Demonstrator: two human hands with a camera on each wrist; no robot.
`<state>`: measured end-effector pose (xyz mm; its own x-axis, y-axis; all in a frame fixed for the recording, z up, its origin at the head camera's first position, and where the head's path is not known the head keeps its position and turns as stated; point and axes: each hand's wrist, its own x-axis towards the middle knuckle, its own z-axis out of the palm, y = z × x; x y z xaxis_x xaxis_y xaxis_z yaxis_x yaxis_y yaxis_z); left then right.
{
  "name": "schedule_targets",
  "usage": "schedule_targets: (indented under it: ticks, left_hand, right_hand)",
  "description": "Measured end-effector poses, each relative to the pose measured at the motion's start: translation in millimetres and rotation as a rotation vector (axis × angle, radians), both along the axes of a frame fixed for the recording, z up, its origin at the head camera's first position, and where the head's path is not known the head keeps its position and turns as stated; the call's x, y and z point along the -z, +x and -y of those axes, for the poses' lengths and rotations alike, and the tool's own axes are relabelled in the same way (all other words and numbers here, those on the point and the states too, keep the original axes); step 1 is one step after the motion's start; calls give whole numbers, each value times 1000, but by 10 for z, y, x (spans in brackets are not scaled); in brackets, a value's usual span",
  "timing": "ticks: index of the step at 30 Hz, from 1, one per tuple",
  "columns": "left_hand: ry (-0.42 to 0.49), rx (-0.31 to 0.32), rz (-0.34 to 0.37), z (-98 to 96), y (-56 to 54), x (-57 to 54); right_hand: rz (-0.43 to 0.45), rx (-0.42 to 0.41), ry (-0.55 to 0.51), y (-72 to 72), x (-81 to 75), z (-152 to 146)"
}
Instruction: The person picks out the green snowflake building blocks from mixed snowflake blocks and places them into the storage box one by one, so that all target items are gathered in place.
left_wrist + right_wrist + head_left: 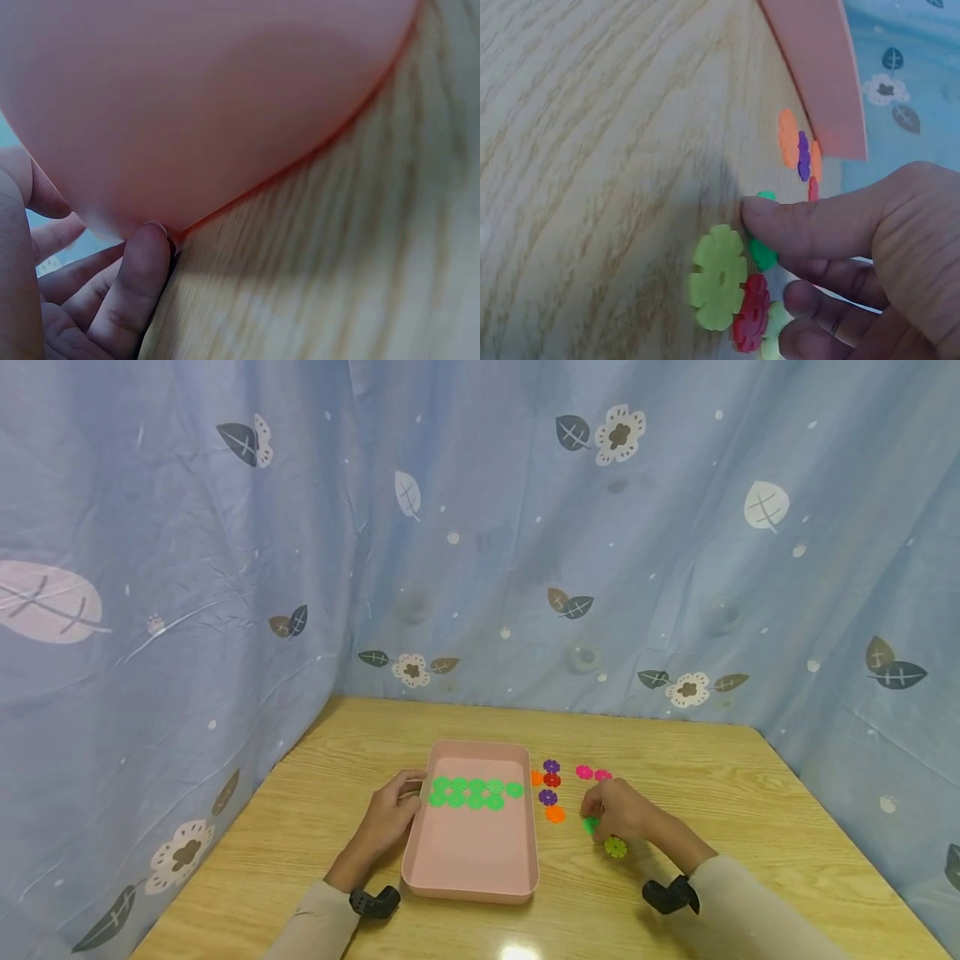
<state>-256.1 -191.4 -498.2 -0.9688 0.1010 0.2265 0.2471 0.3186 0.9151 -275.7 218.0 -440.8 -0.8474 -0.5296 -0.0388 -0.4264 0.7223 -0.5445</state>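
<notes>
A pink tray (pixel 471 893) lies on the table with several bright green flower-shaped discs (pixel 477 787) in two rows inside it. My left hand (pixel 392 810) touches the tray's left side, the thumb against the outer wall in the left wrist view. To the right of the tray, my right hand (pixel 624 812) pinches a green flower-shaped disc (pixel 763 255) between thumb and fingers, low over the table. Beside those fingers lie a yellow-green disc (pixel 718 277) and a red disc (pixel 751 313), with another pale green one partly hidden behind the fingers.
Along the tray's right side lie purple (pixel 548 797), orange (pixel 555 814) and dark red (pixel 552 780) discs. Two pink discs (pixel 584 772) sit beyond my right hand. A blue patterned curtain (pixel 480 568) hangs round the wooden table (pixel 300 827).
</notes>
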Motion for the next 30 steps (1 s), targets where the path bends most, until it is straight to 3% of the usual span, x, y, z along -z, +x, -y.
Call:
schedule_targets:
  ticks: [9, 18, 23, 30]
  left_hand:
    - [-16, -9, 0, 4, 2, -8]
    - [-30, -9, -5, -12, 6, -43]
    - [-25, -9, -1, -17, 18, -34]
    - [-15, 1, 6, -9, 25, -34]
  right_hand:
    - [-5, 26, -11, -28, 42, 8]
    - [-9, -28, -95, -54, 71, -28]
    - [-56, -57, -110, -84, 121, -35]
    - [-78, -26, -112, -87, 86, 52]
